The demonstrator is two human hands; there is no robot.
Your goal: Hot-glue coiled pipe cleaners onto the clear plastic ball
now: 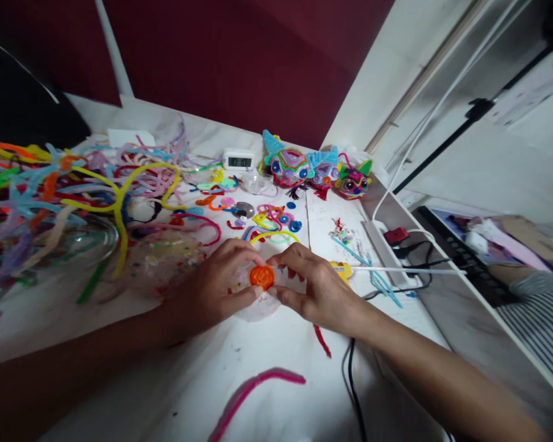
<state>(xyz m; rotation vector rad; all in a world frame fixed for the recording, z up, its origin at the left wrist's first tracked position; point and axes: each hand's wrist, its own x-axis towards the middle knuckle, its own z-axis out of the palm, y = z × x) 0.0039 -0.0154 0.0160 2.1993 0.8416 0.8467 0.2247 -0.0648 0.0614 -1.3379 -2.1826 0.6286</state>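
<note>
An orange pipe-cleaner coil (262,277), wound into a flat spiral, sits between both hands over a clear plastic piece (258,307) on the white table (175,393). My left hand (212,285) pinches the coil's left side with thumb and fingers closed. On the coil's right side my right hand (316,285) grips it the same way, fingers curled.
A heap of coloured pipe cleaners (50,190) fills the left. Three pipe-cleaner masks (320,172) and a small white timer (239,159) stand at the back. A glue gun (343,270), power strip (387,258) and black cable (354,393) lie to the right. A pink pipe cleaner (258,387) lies near me.
</note>
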